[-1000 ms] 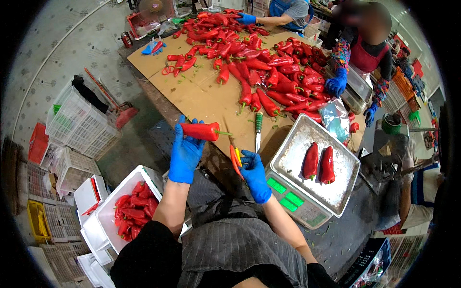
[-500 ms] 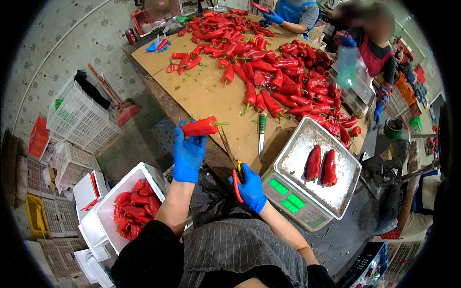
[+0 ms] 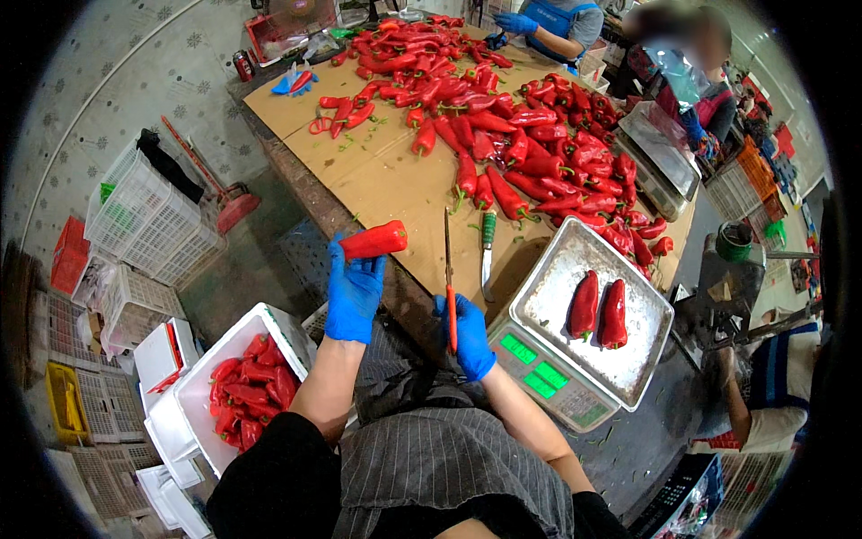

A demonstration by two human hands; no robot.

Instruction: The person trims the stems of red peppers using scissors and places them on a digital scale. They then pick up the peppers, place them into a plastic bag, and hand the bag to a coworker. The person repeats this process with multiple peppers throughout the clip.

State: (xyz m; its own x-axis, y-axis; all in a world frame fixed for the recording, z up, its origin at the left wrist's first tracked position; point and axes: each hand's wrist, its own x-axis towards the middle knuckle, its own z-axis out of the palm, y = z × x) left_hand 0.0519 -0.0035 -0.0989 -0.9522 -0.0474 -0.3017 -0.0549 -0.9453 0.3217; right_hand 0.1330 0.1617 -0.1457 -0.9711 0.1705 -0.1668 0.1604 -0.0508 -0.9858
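Observation:
My left hand [image 3: 352, 296], in a blue glove, holds a long red pepper [image 3: 375, 237] lying sideways; no long stem shows on it. My right hand [image 3: 465, 338], also gloved in blue, grips orange-handled scissors [image 3: 451, 320], blades upright just right of that pepper. A green-handled knife [image 3: 488, 232] lies on the cardboard beyond my right hand. To the right is a digital scale [image 3: 557, 391] with a metal tray [image 3: 618, 370] bearing two red peppers [image 3: 584, 310]. A big heap of red peppers [image 3: 530, 162] covers the far part of the cardboard [image 3: 377, 180].
A white foam box [image 3: 190, 404] of peppers sits lower left. Crates [image 3: 166, 207] and a red dustpan [image 3: 238, 211] are on the left floor. Across the table are a worker in blue [image 3: 557, 27] and another [image 3: 709, 108] with a bag, beside a second scale [image 3: 660, 153]. Another person [image 3: 781, 368] is at right.
The green stem that stuck out from the pepper has gone. The scissors have turned upright, away from the pepper. Across the table, a co-worker has raised a silvery bag.

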